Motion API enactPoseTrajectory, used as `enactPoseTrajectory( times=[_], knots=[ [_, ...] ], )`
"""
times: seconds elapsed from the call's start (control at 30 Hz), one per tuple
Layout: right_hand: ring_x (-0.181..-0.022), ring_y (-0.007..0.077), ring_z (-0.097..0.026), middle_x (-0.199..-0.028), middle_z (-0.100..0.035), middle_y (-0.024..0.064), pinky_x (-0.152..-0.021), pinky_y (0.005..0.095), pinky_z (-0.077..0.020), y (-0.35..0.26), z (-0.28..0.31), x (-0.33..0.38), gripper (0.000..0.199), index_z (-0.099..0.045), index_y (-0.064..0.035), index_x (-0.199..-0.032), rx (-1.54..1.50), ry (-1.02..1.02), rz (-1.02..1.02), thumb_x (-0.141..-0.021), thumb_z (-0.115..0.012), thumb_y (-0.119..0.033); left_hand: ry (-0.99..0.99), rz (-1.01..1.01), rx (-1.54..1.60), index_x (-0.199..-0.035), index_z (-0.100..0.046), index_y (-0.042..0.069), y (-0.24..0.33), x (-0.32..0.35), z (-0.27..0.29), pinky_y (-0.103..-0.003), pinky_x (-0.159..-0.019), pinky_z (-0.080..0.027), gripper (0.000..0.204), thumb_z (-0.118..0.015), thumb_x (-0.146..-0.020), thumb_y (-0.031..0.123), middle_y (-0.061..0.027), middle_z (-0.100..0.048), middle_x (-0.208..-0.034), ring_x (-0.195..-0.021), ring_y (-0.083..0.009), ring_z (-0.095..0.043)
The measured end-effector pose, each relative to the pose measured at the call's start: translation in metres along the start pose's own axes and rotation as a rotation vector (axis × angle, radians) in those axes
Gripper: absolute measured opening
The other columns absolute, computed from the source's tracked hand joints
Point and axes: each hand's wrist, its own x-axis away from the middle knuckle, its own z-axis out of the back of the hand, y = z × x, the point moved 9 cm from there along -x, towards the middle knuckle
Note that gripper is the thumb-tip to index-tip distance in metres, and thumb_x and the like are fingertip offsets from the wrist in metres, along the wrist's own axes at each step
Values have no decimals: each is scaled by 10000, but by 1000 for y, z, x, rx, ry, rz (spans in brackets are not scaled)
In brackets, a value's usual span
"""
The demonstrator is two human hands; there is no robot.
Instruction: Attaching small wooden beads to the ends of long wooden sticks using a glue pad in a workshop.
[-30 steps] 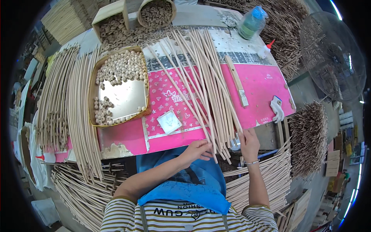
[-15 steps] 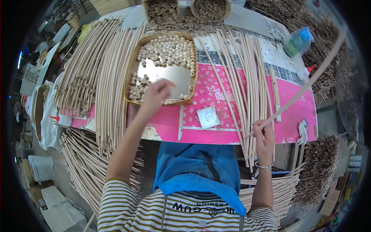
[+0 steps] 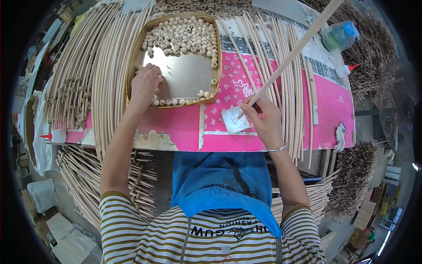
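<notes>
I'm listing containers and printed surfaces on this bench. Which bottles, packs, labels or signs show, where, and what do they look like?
Green bottle: far right of table, lying on its side, translucent green, blue cap.
Small squeeze bottle: right of table, white, red nozzle.
Second squeeze bottle: left edge, white, red tip.
Pink table cover: printed with small hearts and figures.
No signs or screens.

My wooden stick [image 3: 290,57] looks pale, smooth and matt; wooden beads [image 3: 184,35] lie on the tray's [image 3: 184,75] shiny metal floor at upper centre; the table's [image 3: 176,127] pink covering looks glossy
</notes>
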Motion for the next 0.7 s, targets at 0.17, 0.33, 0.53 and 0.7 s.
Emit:
enactPoseTrajectory(
  times=[0.17,0.33,0.53,0.7],
  knots=[
    [-703,204,-663,-798,-645,107,-658,320,-516,11,-16,-5,122,-657,2,-922,112,6,3,-913,-699,-113,-29,60,734,-1052,-683,28,87,31,26,-311,-737,-527,162,-685,-925,128,-88,-707,-936,-814,-182,-682],
    [-716,247,-644,-805,-634,126,-654,349,-501,11,-43,-10,119,-653,-4,-902,205,-76,88,-911,-695,-114,-129,98,1115,-1089,-701,23,144,115,-2,-321,-783,-532,187,-680,-914,85,-97,-712,-944,-885,-184,-676],
    [-724,101,-566,-788,-609,32,-663,265,-460,24,-29,4,100,-637,2,-938,155,-116,-6,-962,-657,-93,-225,244,1540,-1128,-680,31,190,139,-83,-305,-771,-498,191,-610,-957,80,-75,-616,-953,-870,-152,-601],
    [-698,96,-563,-773,-609,20,-630,257,-456,32,-16,15,117,-632,4,-947,170,-94,-7,-963,-662,-108,-218,213,1380,-1169,-639,6,195,133,-91,-287,-855,-506,203,-597,-986,84,-70,-619,-1026,-948,-148,-599]
  ],
)
